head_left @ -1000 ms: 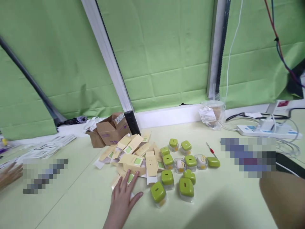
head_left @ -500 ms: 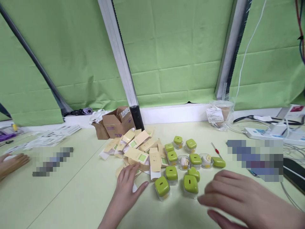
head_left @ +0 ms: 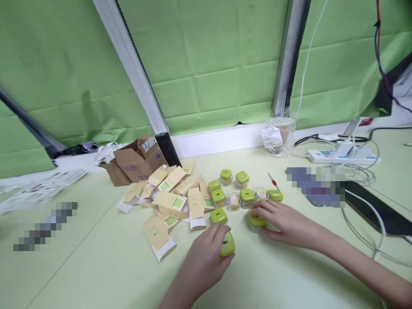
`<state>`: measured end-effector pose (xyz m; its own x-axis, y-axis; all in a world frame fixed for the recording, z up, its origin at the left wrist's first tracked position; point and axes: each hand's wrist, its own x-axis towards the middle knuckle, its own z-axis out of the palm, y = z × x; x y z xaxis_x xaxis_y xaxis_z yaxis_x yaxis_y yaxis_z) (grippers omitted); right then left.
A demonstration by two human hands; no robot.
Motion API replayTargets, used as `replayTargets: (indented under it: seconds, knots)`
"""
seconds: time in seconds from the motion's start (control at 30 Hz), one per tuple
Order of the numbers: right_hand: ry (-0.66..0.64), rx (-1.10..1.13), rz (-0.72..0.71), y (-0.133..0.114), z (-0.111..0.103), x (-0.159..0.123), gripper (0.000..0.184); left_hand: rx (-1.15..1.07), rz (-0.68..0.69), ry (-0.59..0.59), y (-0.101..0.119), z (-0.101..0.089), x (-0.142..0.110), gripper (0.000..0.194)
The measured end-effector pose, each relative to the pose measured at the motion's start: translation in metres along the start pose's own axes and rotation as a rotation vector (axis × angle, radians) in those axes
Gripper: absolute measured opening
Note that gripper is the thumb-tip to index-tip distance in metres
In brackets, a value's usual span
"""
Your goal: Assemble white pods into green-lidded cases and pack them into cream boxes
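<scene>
My left hand [head_left: 206,253] is closed around a small clear box with a green lid [head_left: 228,245], thumb at its near side. My right hand [head_left: 285,221] has its fingers curled over another green-lidded clear box [head_left: 256,219], gripping it at the table. Between and behind the hands stand several similar boxes, such as a green-lidded box [head_left: 219,216] just beyond my left hand. A lidless clear box [head_left: 233,201] shows something white and yellow inside. A loose green lid [head_left: 275,195] lies beyond my right hand. Left of these is a pile of beige card sleeves [head_left: 196,202].
A brown cardboard box [head_left: 137,163] and a black cylinder [head_left: 168,149] stand at the back. A bagged cup [head_left: 279,135] is by the wall. A red-handled tool [head_left: 274,182], a power strip [head_left: 341,157], cables and a black slab [head_left: 376,210] lie right. White papers [head_left: 48,186] lie left.
My left hand has moved right from the sleeves onto a green-lidded box. My right hand has reached forward and taken hold of another. The view has shifted right; the other person's hand has left it.
</scene>
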<state>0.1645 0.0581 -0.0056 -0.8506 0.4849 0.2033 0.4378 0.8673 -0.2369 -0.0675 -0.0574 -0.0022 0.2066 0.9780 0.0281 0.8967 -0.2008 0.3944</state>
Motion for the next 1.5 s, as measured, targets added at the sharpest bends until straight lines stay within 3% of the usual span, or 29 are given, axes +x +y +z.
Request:
replayTargets:
  seconds: [0.3, 0.37, 0.47, 0.57, 0.67, 0.8, 0.9, 0.97, 1.07, 1.27, 1.33, 1.43, 1.5]
  knots:
    - [0.148, 0.215, -0.035, 0.009, -0.018, -0.012, 0.028, -0.380, 0.100, 0.011, 0.033, 0.017, 0.048, 0.043]
    - [0.213, 0.261, -0.035, 0.008, -0.018, -0.011, 0.028, -0.540, 0.048, 0.069, 0.037, 0.016, 0.052, 0.046]
    - [0.311, 0.273, -0.002, 0.005, -0.016, -0.009, 0.024, -0.929, -0.109, 0.275, 0.039, 0.011, 0.055, 0.042]
    - [0.196, 0.230, -0.048, -0.003, -0.011, -0.007, 0.015, -1.402, -0.251, 0.388, 0.038, 0.006, 0.056, 0.029]
    - [0.025, 0.145, -0.100, -0.013, -0.005, -0.006, 0.015, -1.729, -0.331, 0.309, 0.036, 0.007, 0.056, 0.024]
    - [0.029, 0.323, -0.028, -0.020, 0.000, -0.005, 0.008, -1.956, -0.425, 0.237, 0.033, 0.011, 0.049, 0.018]
    - [0.181, 0.663, 0.119, -0.019, -0.001, -0.005, 0.002, -1.977, -0.387, 0.256, 0.037, 0.015, 0.048, 0.022]
    - [0.334, 0.858, 0.181, -0.018, -0.002, -0.005, 0.009, -1.961, -0.288, 0.272, 0.044, 0.019, 0.050, 0.023]
    - [0.483, 0.981, 0.211, -0.017, -0.003, -0.004, 0.014, -1.957, -0.141, 0.296, 0.057, 0.030, 0.056, 0.024]
    - [0.568, 0.843, 0.247, -0.020, 0.000, -0.002, 0.012, -1.910, -0.216, 0.205, 0.063, 0.054, 0.053, 0.033]
    - [0.568, 0.769, 0.233, -0.020, 0.001, -0.003, 0.008, -1.887, -0.235, 0.195, 0.060, 0.054, 0.050, 0.034]
    - [0.546, 0.669, 0.166, -0.021, 0.000, -0.006, 0.021, -1.846, -0.254, 0.233, 0.060, 0.051, 0.049, 0.028]
    - [0.565, 0.611, 0.126, -0.020, 0.000, -0.008, 0.019, -1.822, -0.289, 0.259, 0.061, 0.049, 0.049, 0.026]
